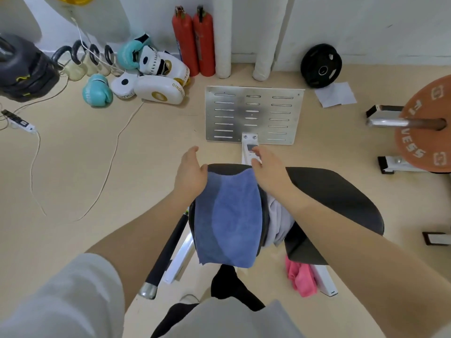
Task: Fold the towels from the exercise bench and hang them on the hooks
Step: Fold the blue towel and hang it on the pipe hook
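Bare floor point(151, 152) left of bench point(336, 191); barbell plate point(429, 125) crowds right.

A single wide-angle camera sits on the person's head and looks forward and steeply down, so both forearms run up from the bottom corners of the frame toward the black padded exercise bench point(336, 191) close below the lens. It faces the white wall point(366, 25) across the beige floor point(146, 154), with that wall along the top edge and straight lines bowed toward the edges. There is no second view, so nothing is shared.
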`<state>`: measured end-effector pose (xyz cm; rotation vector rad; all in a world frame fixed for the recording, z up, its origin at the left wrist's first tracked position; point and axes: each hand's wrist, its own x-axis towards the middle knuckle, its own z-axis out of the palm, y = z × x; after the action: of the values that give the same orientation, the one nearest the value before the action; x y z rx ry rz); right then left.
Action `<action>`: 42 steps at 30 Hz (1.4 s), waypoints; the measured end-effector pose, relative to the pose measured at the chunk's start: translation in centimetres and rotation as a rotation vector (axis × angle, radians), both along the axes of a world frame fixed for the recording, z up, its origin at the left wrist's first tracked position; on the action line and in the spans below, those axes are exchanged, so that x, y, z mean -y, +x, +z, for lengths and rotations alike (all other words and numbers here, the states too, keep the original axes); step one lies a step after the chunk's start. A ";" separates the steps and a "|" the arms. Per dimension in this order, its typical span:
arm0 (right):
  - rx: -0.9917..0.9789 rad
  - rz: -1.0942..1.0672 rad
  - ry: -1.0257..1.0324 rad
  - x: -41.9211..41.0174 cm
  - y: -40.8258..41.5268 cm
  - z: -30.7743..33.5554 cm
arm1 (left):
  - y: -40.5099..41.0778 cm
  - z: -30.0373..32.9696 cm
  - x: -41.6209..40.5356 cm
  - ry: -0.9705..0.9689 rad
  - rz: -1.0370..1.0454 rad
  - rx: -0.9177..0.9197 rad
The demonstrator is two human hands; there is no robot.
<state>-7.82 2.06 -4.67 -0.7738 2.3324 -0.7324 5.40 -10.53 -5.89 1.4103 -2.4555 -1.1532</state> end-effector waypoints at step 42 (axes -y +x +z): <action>0.914 -0.444 -0.457 -14.4 17.8 -6.1 | 14.8 -7.1 -11.9 0.833 0.104 -0.203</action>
<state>9.98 16.45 -10.72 -0.0117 1.4959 -1.4681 20.24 1.39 -13.00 1.4247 -1.7827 -2.3018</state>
